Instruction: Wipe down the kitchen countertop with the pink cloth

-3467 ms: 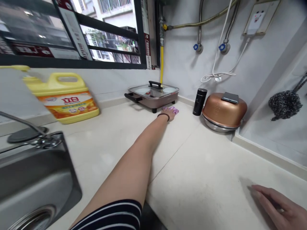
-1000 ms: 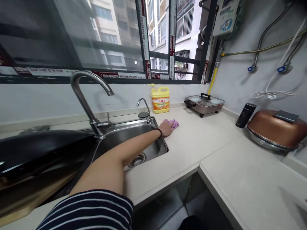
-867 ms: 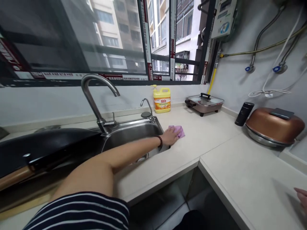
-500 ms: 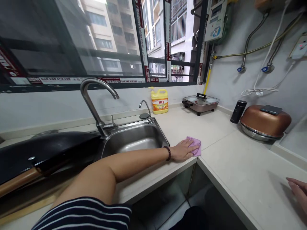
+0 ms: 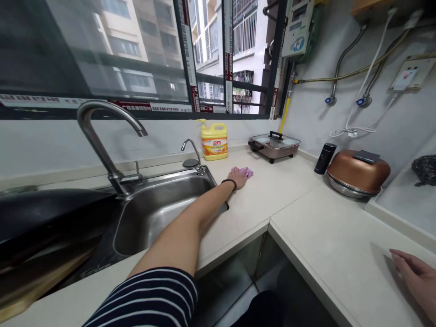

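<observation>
My left hand [image 5: 238,178] has just slid the pink-purple cloth [image 5: 249,172] away from the front corner of the table [image 5: 259,197]. Half a second ago the cloth was spread out flat by that edge. Now it is bunched up and crinkly, farther back, near the middle of the frame. That puts it on a new spot, to the right of the sink [image 5: 134,229] and in front of the yellow soap bottle [image 5: 215,144]. My fingers lie over the soft cloth, but I cannot tell if they pinch it or just press. My right hand [image 5: 414,274] is loose and open at the lower right, with nothing in it that I can see. It did not go along with the cloth.

The table is pale, smooth and hard, with a thin line where two parts meet. The sink is shiny gray metal, and the big tap [image 5: 94,140] bends like a hook. The soap bottle looks like plastic and has a loop handle. Behind, at the right, the brown pan [image 5: 277,152] has a see-through lid. Dark round beads make my bracelet [image 5: 229,182].
</observation>
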Demonstrator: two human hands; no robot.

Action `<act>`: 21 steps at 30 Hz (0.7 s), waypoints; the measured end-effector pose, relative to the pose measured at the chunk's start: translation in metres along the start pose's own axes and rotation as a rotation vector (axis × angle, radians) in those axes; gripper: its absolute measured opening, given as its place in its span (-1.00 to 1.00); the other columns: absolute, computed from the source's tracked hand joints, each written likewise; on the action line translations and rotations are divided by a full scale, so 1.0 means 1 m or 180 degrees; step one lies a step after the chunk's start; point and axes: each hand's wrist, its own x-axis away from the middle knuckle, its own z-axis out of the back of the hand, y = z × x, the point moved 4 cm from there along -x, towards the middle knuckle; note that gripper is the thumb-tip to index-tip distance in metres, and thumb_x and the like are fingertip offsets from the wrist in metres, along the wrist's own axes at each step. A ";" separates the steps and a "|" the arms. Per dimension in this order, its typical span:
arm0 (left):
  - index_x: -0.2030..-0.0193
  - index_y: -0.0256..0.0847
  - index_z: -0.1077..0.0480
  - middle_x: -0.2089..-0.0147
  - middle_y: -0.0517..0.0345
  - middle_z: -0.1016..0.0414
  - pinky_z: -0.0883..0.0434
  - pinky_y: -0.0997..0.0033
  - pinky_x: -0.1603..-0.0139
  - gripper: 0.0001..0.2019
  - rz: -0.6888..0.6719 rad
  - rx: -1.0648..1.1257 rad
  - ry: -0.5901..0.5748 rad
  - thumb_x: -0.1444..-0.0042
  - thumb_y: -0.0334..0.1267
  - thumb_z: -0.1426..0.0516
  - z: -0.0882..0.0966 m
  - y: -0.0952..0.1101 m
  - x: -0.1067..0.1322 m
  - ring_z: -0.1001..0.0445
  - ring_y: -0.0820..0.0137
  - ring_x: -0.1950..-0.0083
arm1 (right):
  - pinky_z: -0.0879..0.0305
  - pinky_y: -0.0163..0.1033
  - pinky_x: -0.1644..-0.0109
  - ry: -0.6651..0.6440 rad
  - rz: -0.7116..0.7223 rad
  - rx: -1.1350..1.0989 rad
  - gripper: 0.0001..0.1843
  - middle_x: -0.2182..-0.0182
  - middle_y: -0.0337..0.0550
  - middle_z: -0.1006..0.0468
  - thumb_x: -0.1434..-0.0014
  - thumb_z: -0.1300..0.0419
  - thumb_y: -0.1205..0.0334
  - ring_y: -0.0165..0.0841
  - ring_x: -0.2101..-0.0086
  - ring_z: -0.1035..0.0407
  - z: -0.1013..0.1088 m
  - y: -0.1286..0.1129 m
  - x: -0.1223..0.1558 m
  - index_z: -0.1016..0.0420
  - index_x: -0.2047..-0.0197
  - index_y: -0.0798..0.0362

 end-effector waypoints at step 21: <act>-0.55 -0.05 -0.20 -0.66 -0.14 0.10 0.16 -0.37 -0.56 -0.27 -0.3568 0.0864 -0.0915 -0.29 0.13 -0.01 -0.114 0.415 0.246 0.31 -0.22 -0.65 | -0.44 0.00 0.20 -0.0127 -0.0375 -0.0266 -0.40 0.25 -0.12 -0.74 0.03 -0.17 -0.35 0.04 0.20 -0.60 0.010 -0.029 0.011 -0.76 0.18 -0.13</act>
